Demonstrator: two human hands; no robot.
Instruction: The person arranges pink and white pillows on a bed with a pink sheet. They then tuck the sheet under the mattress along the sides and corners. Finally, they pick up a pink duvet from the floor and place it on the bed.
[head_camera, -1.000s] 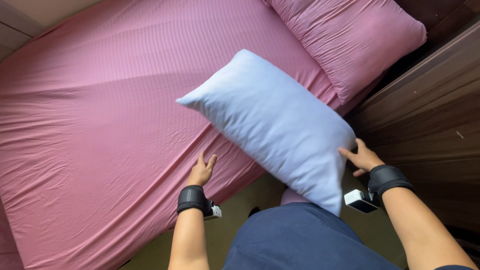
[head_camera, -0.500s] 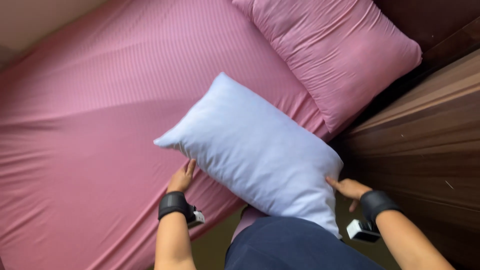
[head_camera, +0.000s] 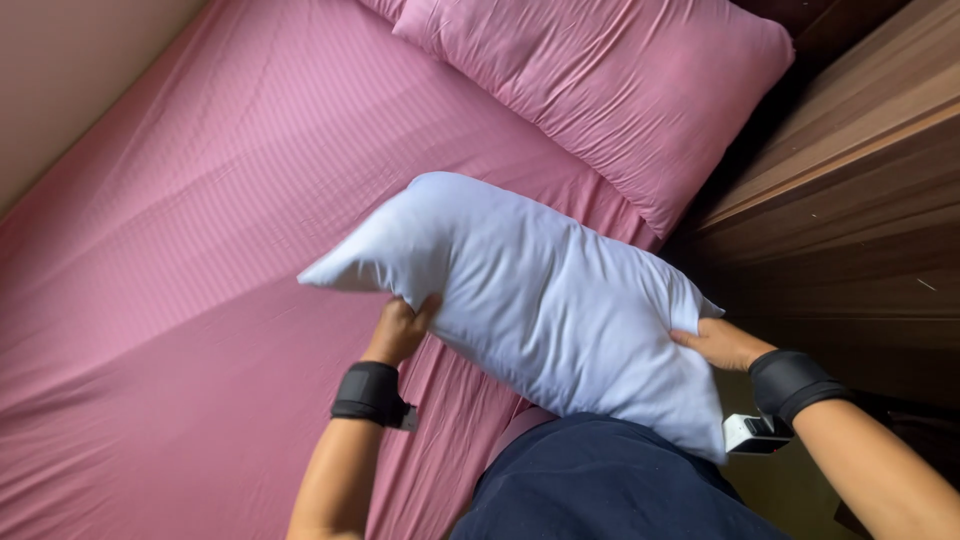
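Observation:
A bare white pillow (head_camera: 540, 300) is held up over the near edge of a bed, tilted with its left corner higher. My left hand (head_camera: 398, 330) grips its lower left edge from underneath. My right hand (head_camera: 722, 343) holds its right end, fingers pressed into the fabric. Both wrists carry black bands. The bed is covered by a pink striped sheet (head_camera: 200, 260). A pillow in a matching pink case (head_camera: 610, 90) lies at the head of the bed, beyond the white one.
A dark wooden headboard or cabinet (head_camera: 850, 190) runs along the right side, close to my right arm. My dark blue clothing (head_camera: 600, 485) fills the bottom centre. A beige wall (head_camera: 60, 70) shows at the upper left.
The white pillow has been lifted and swung left across the bed edge. My left hand went from an open touch under it to a grip on its edge. My right hand has stayed on the right end.

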